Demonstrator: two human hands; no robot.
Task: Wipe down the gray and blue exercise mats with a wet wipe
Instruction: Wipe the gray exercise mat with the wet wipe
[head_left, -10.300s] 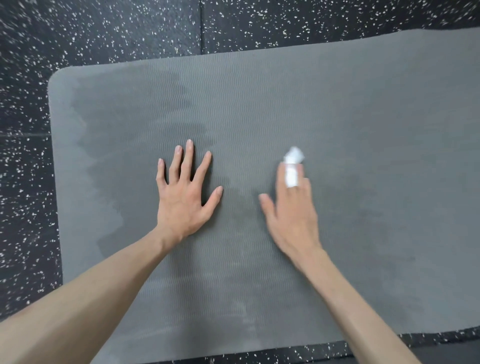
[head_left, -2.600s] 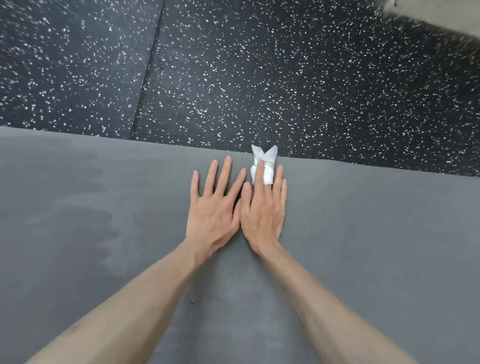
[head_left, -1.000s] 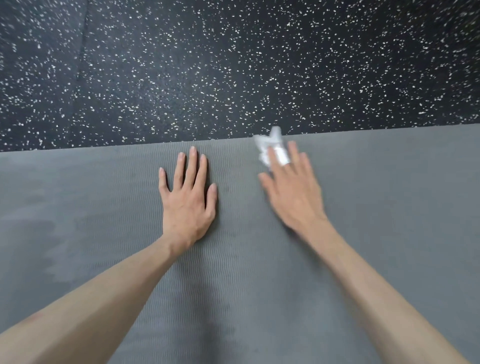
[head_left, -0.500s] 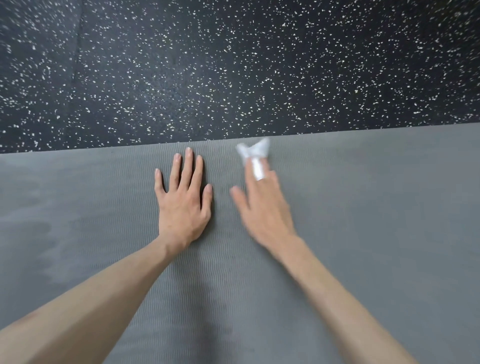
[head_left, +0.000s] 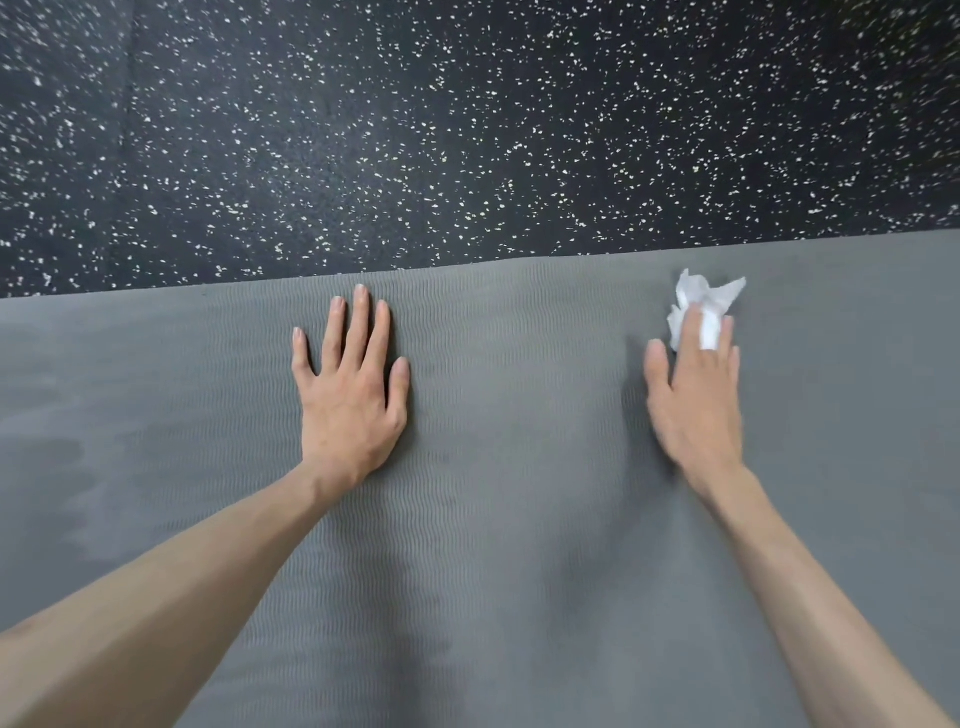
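A person's left hand (head_left: 350, 387) lies flat and spread, fingers straight and pointing to twelve o'clock, pressing the gray exercise mat (head_left: 519, 519) against the black speckled floor (head_left: 467, 130). At nine o'clock of that hand, darker patches on the mat look like damp from wiping.

At three o'clock of the left hand, well apart from it, the right hand (head_left: 693, 395) presses a crumpled white wet wipe (head_left: 701, 301) onto the mat near its far edge; the fingers are nearly straight, with part of the wipe wrapped over one of them and the rest bunched out at twelve o'clock beyond the fingertips. The hand is slightly blurred, so its exact hold is hard to read.

The wipe appears light, limp and moist; it should crumple or roll under a push, so it is likely best kept pinned beneath flat fingers rather than pinched by a corner. The mat looks soft, thin and ribbed, liable to creep or ripple over the floor under a sideways stroke, which the flat left palm seems placed to prevent. No blue mat is in view.
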